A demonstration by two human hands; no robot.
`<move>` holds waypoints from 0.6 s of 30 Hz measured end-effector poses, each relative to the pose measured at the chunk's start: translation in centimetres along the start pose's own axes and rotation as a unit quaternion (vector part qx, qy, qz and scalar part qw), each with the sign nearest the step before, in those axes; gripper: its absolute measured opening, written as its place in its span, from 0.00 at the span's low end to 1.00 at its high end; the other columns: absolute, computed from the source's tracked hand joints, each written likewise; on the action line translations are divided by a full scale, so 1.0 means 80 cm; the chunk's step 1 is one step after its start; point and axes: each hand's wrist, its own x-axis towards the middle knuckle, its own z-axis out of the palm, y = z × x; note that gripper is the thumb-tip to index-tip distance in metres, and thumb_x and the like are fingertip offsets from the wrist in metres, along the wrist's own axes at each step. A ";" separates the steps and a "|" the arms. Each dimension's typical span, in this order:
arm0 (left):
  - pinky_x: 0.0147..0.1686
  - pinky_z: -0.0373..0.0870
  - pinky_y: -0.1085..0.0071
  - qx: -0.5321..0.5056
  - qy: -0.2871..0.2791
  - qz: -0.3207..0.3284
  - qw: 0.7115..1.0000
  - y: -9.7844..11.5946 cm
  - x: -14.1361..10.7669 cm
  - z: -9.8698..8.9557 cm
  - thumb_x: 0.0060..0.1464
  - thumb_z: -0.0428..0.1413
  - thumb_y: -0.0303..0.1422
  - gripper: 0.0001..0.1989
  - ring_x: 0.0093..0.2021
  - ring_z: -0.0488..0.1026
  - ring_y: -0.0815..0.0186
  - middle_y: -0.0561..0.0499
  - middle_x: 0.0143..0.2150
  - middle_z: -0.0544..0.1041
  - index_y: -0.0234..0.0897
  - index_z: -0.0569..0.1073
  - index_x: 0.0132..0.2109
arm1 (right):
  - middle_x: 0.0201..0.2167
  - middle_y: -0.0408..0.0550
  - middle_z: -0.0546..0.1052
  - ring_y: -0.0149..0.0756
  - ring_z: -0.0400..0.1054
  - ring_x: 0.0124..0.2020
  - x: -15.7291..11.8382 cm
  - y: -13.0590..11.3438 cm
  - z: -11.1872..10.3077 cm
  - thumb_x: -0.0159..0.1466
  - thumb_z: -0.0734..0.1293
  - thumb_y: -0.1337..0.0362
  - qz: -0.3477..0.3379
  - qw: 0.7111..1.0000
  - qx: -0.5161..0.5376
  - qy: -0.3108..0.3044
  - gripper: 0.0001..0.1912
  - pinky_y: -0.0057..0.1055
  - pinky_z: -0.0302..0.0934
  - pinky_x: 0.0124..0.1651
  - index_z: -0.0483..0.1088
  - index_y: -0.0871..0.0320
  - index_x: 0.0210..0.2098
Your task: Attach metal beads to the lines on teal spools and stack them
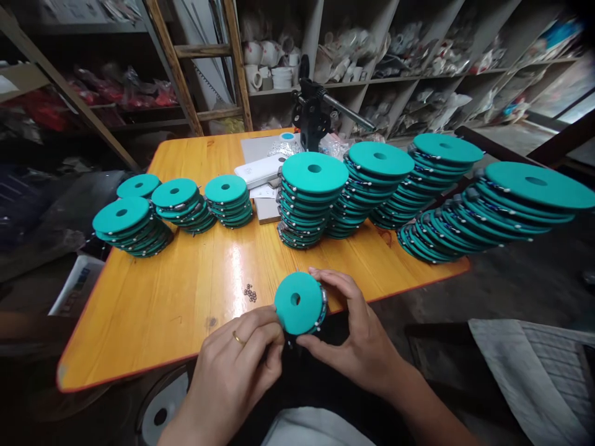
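A round green foam spool (302, 313) with a hole in its middle is held over the near edge of the table. Dark line and small white-headed pins show around its rim. My right hand (360, 341) grips it from the right, fingers at the far rim and thumb at the near rim. At the left rim, my left hand (242, 353) has its fingers curled in a pinch against the spool. Whether line is also between those fingertips is hidden. Several small dark beads (250, 293) lie on the table left of the spool.
A tall stack of green spools (313, 204) stands mid-table, with more tall ones to its right; the rightmost stack (483, 210) leans outward. Shorter stacks (227, 201) stand at left. Behind are a white case (260, 171), a black clamp device (313, 114) and shelves (372, 80).
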 end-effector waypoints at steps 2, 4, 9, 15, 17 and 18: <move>0.30 0.68 0.73 0.029 -0.005 0.011 1.000 0.002 0.003 -0.008 0.58 0.51 0.19 0.08 0.33 0.76 0.69 0.51 0.38 0.77 0.36 0.66 0.39 | 0.58 0.55 0.63 0.40 0.58 0.62 0.008 -0.005 0.002 0.60 0.72 0.58 -0.034 0.999 0.035 -0.006 0.37 0.36 0.58 0.64 0.51 0.56 0.63; 0.27 0.67 0.73 0.041 -0.012 0.024 0.999 0.002 0.005 -0.016 0.59 0.51 0.20 0.07 0.29 0.74 0.70 0.52 0.37 0.76 0.37 0.66 0.40 | 0.57 0.54 0.62 0.38 0.59 0.61 0.017 -0.009 0.003 0.62 0.71 0.57 -0.051 0.997 0.051 -0.021 0.33 0.34 0.60 0.62 0.55 0.55 0.61; 0.30 0.68 0.75 -0.024 -0.012 -0.003 1.000 0.000 0.004 -0.032 0.60 0.49 0.20 0.08 0.34 0.74 0.70 0.52 0.36 0.72 0.38 0.65 0.41 | 0.58 0.54 0.61 0.38 0.60 0.61 0.030 -0.025 0.000 0.60 0.71 0.53 -0.068 0.986 0.108 -0.111 0.37 0.32 0.58 0.63 0.54 0.54 0.64; 0.36 0.68 0.75 -0.179 -0.005 -0.079 0.981 0.009 -0.010 -0.032 0.59 0.49 0.21 0.08 0.36 0.69 0.70 0.53 0.35 0.67 0.39 0.64 0.39 | 0.56 0.51 0.65 0.38 0.64 0.58 0.006 -0.050 -0.001 0.52 0.77 0.60 0.013 0.966 0.201 -0.159 0.43 0.32 0.62 0.60 0.54 0.52 0.61; 0.43 0.69 0.71 -0.180 0.010 -0.100 0.978 0.015 -0.021 -0.025 0.58 0.50 0.21 0.07 0.42 0.68 0.66 0.51 0.38 0.67 0.39 0.65 0.39 | 0.56 0.50 0.67 0.38 0.66 0.55 -0.012 -0.055 0.004 0.51 0.77 0.63 0.081 0.949 0.242 -0.183 0.43 0.34 0.65 0.58 0.55 0.51 0.60; 0.46 0.69 0.69 -0.179 0.012 -0.116 0.977 0.017 -0.028 -0.021 0.58 0.51 0.21 0.07 0.46 0.68 0.65 0.50 0.40 0.67 0.40 0.65 0.39 | 0.56 0.51 0.67 0.38 0.67 0.55 -0.023 -0.055 0.009 0.51 0.77 0.63 0.113 0.937 0.264 -0.197 0.42 0.35 0.65 0.57 0.55 0.51 0.60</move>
